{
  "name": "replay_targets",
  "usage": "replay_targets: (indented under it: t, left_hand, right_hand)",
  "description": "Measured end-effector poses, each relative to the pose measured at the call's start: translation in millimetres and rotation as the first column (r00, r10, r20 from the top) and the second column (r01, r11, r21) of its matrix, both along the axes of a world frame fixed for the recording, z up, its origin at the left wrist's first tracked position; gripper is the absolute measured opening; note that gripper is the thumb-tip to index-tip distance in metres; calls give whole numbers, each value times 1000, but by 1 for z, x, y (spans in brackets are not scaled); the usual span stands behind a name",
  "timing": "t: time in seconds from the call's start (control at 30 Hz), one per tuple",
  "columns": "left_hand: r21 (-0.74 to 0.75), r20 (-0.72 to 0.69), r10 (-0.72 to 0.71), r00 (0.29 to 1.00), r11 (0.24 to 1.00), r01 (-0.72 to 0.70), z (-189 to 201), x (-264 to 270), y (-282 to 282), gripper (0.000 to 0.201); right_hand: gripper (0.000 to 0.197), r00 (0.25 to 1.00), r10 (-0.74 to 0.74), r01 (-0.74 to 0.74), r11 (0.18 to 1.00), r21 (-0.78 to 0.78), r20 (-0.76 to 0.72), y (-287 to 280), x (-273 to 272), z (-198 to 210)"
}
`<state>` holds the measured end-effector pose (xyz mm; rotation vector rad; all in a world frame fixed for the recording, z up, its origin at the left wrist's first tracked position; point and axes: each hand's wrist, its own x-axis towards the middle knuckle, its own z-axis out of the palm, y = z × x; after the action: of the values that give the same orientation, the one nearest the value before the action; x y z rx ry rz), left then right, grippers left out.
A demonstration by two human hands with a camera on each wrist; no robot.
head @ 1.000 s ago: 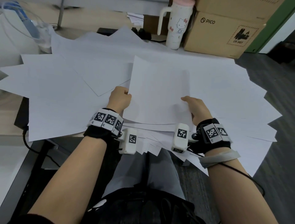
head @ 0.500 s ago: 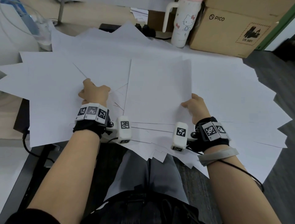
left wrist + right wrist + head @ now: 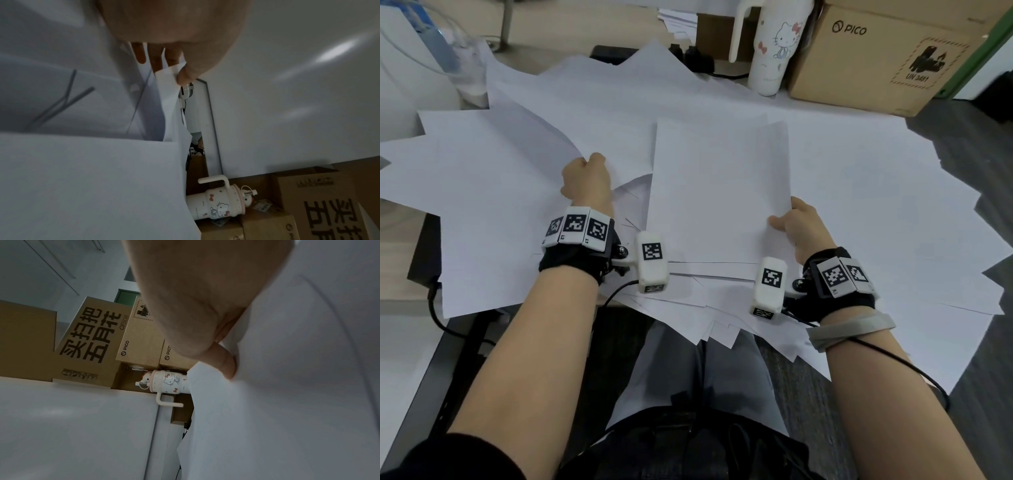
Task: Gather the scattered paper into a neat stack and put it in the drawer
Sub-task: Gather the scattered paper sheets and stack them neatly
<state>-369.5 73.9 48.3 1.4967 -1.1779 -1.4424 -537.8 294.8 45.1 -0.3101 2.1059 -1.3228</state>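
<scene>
Paper (image 3: 524, 205) is still spread over nearly the whole desk, fanned from left edge to right edge of the head view, with corners overhanging the near edge above the person's lap. Partial stack (image 3: 719, 195) sits centre frame, roughly squared, long side running away from the camera.

Right hand (image 3: 799, 228) grasps the stack's lower right corner, thumb on top, fingers under. Right wrist view confirms the thumb pressed on the sheet. Left hand (image 3: 585, 180) is clenched on the corner of a loose sheet (image 3: 571, 137) just left of the stack; the left wrist view shows thumb and fingers pinching that sheet edge, sheet bowed upward.

Step, by my read: gathering, early. Most sheets are still loose. No drawer in any view.

Next move likely needs the pinched sheet slid rightward onto the stack and its edges lined up while the right hand keeps the stack pinned.

Room: upper right is blocked by the mug (image 3: 774, 48) and the cardboard box (image 3: 887, 58), both touching the paper spread. Overhanging sheets at the lower centre could slip off the near edge if dragged.
</scene>
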Motion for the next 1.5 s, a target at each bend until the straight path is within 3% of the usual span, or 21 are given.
replay_targets:
  t: [0.13, 0.3, 0.57, 0.73, 0.93, 1.13, 1.2, 1.3, 1.4, 1.5]
  left_hand:
    - [-230, -210, 95, 973, 963, -143, 18, 3, 12, 35]
    - [-374, -329, -67, 942, 925, -65, 51, 9, 22, 31]
    - [-536, -347, -434, 832, 819, 204, 92, 6, 48, 12]
    - [-612, -356, -470, 808, 771, 178, 101, 4, 61, 18]
    - [-718, -368, -606, 706, 667, 198, 119, -7, 68, 4]
    - [-774, -357, -673, 648, 601, 198, 129, -17, 72, 7]
    - [-738, -352, -653, 670, 634, 230, 122, -19, 73, 8]
    - [-588, -318, -518, 794, 765, 264, 99, -20, 74, 12]
    - [-399, -135, -370, 919, 869, 291, 67, -19, 66, 18]
    - [-295, 1, -329, 944, 902, 315, 40, -13, 61, 12]
  right_hand:
    - [36, 1000, -4, 4, 1000, -14, 7, 2, 2, 0]
    - [35, 999, -18, 20, 999, -36, 30, 4, 4, 2]
    - [33, 999, -9, 10, 1000, -30, 50, 7, 3, 2]
    - [35, 998, 1, -1, 1000, -2, 64, 6, 2, 3]
    - [33, 998, 4, -6, 1000, 29, 60, 6, 4, 6]
    - [39, 998, 3, -4, 1000, 15, 68, 7, 5, 8]
    - [40, 998, 12, -13, 1000, 17, 67, 7, 4, 8]
    - [37, 998, 0, -2, 1000, 29, 70, 7, 5, 9]
    - [30, 996, -7, 5, 1000, 25, 87, 7, 4, 7]
    - [22, 995, -26, 22, 999, 36, 96, 7, 3, 5]
